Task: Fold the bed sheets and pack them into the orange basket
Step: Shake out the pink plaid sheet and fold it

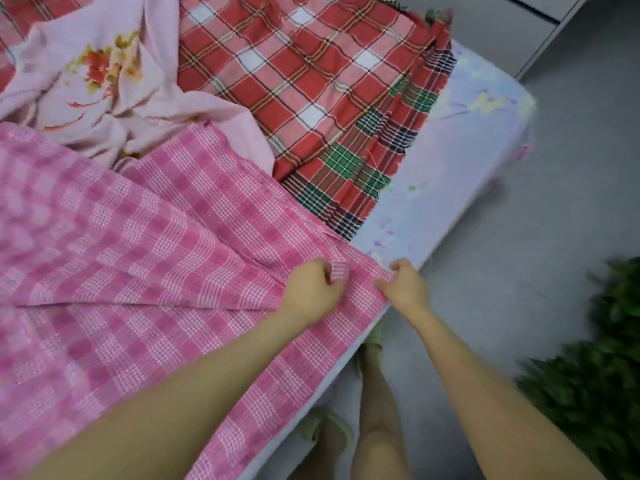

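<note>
A pink checked sheet (138, 265) lies spread over the near half of the bed, reaching its right edge. My left hand (311, 289) pinches a fold of this sheet close to its corner. My right hand (405, 285) grips the sheet's edge at the mattress side, a hand's width to the right. Behind it lies a red plaid sheet (311, 84) with green and blue squares along its border. A pale pink floral sheet (104, 81) is crumpled at the back left. No orange basket is in view.
The mattress (450, 161) has a light lilac cover and ends at the right on a grey floor (519, 271). A green leafy plant (602, 393) stands at the lower right. My legs and sandals show beside the bed. A grey cabinet corner sits top right.
</note>
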A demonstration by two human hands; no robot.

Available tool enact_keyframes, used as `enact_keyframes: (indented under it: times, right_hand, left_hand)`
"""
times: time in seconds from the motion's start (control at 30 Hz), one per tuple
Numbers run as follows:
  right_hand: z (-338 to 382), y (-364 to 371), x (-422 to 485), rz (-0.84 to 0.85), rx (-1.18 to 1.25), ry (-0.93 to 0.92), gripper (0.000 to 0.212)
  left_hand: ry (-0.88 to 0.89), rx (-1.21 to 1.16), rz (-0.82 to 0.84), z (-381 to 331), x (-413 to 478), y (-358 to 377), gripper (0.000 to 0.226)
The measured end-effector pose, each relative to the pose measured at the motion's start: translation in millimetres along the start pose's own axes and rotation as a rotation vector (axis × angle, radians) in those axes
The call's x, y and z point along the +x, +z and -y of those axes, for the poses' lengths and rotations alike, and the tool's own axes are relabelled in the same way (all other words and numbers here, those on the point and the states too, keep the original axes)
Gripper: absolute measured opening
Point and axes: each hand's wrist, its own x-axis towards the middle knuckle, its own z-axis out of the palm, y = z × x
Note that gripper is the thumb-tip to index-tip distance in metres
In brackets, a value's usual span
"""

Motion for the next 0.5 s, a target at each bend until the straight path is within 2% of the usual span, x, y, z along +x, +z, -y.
enact_keyframes:
  times: [0.13,0.23,0.33,0.5]
  right_hand:
    - [0.8,7.8,-7.3,0.005,-0.085,0.057,0.020]
    - [11.5,0.6,-26.5,-0.055,0.090,0.073,0.026]
    - [35.7,-7.2,-64.5,-0.099,0.363,-0.019,0.030]
    - [99.7,-18.8,-131.9,-0.077,0.431,-0.187,0.042]
  left_hand:
    - [-0.098,-0.107,0.006,10.2,-5.0,5.9,0.036]
    - [-0.083,-0.188,-0.050,14.3,-13.7,1.7,0.038]
    - [-0.034,-0.272,-0.179,13.3,-29.9,-11.7,0.041]
    - [0.018,-0.264,-0.359,8.3,-58.8,-43.5,0.040]
